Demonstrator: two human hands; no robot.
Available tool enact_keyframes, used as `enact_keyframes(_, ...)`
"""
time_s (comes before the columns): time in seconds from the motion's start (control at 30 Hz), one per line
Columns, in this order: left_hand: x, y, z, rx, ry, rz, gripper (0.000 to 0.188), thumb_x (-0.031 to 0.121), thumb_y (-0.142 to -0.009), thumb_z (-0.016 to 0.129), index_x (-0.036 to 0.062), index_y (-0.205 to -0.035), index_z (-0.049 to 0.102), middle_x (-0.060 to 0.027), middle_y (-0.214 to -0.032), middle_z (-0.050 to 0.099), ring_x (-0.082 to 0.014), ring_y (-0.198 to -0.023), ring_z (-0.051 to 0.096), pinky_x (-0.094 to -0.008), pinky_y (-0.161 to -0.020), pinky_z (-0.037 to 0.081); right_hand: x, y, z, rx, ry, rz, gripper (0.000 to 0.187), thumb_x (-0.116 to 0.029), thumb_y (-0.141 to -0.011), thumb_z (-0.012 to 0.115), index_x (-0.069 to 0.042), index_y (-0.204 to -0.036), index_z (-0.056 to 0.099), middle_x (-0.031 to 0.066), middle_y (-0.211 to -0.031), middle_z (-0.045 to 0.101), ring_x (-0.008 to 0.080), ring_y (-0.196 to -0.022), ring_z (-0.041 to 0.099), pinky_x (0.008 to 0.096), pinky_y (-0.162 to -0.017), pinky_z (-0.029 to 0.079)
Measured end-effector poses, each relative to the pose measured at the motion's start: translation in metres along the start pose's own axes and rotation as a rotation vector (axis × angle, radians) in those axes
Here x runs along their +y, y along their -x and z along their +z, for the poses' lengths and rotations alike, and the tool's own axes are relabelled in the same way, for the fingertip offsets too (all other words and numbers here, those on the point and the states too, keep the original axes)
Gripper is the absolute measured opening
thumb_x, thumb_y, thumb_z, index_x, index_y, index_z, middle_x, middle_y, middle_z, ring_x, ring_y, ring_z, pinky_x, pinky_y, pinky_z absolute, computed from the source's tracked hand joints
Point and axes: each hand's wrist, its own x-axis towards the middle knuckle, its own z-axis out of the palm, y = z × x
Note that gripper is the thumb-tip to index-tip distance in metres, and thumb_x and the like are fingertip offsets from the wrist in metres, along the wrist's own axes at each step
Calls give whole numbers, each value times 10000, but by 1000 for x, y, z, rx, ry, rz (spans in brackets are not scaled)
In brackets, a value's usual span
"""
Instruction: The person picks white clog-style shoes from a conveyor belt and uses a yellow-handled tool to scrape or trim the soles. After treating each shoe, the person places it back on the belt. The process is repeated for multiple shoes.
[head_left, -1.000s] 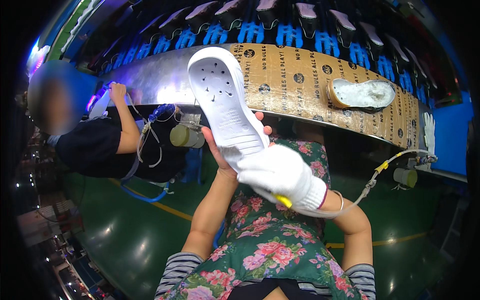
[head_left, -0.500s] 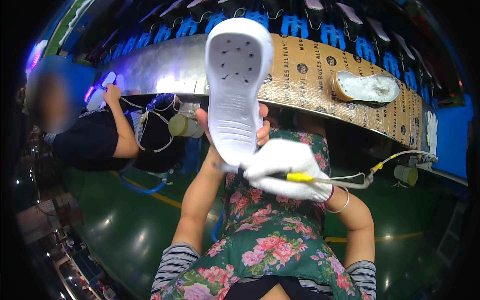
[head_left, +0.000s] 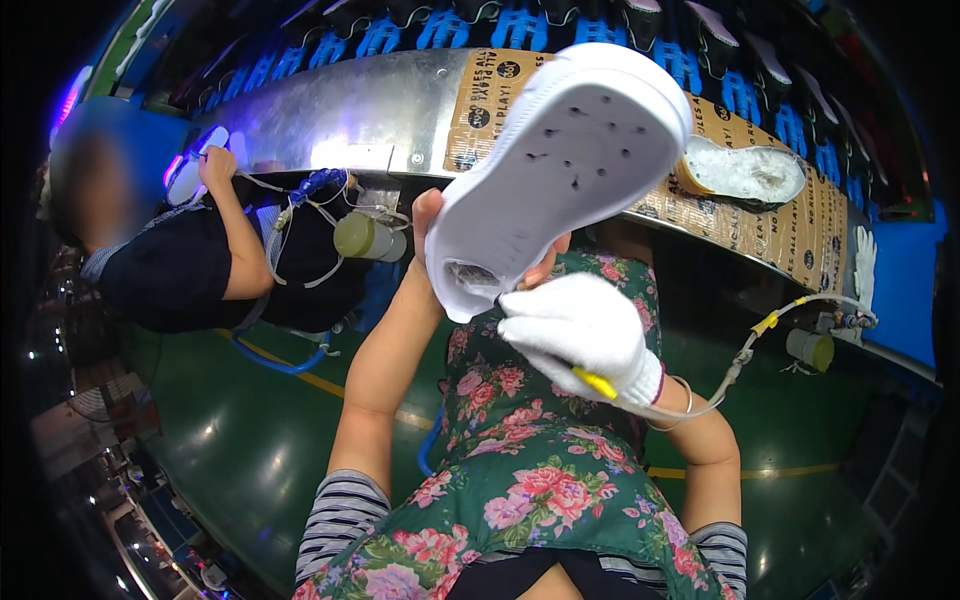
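A white shoe sole (head_left: 600,140) with small dark holes in its forefoot is tilted up to the right, its hollow inner side facing me. My bare left hand (head_left: 428,213) grips it around the heel half, thumb at the left edge and fingers at the right. Most of that hand is hidden behind the sole. My right hand (head_left: 585,325), in a white knitted glove, is closed around a hose-fed brush, with a yellow sleeve (head_left: 596,383) showing below the glove. The brush's front end reaches the heel hollow, where a shiny, greyish patch shows; the bristles are hard to make out.
Cardboard (head_left: 815,235) covers part of the metal bench (head_left: 330,110); a shoe upper with a whitish bottom (head_left: 750,172) lies there. A thin hose (head_left: 745,355) runs to the bench's right end, near a white glove (head_left: 864,265). Another person (head_left: 180,265) works at the left.
The sole has swung from nearly upright to leaning right. My right hand has brought the brush from below the heel edge into the heel hollow, and the hose now hangs lower.
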Motion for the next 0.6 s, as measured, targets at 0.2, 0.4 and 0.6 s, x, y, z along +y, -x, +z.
enact_keyframes(0.2, 6, -1, 15, 260, -94, -80, 1243, 829, -748, 759, -14, -1585, 391, -301, -1205, 613, -306, -783, 666, -360, -566, 511, -10, 17, 5, -141, -260, 10, 316, -94, -805, 865, -116, -1113, 798, 98, -1074, 794, 287, -870, 749, 390, -737, 596)
enact_keyframes(0.4, 12, -3, 4, 158, -156, -123, 1235, 846, -741, 746, -13, -1566, 419, -294, -1201, 618, -300, -788, 660, -365, -561, 499, -4, 14, 2, -2, -100, 92, 315, -49, -805, 840, -138, -1104, 801, 93, -1143, 787, 288, -928, 751, 387, -795, 594)
enact_keyframes(0.6, 8, -10, 3, 114, -117, -41, 1222, 907, -720, 704, -71, -1423, 497, -238, -1123, 618, -261, -729, 610, -353, -557, 469, -14, 11, 0, -39, -488, 260, 243, -33, -791, 880, -100, -1019, 830, 109, -1069, 814, 263, -887, 764, 361, -801, 595)
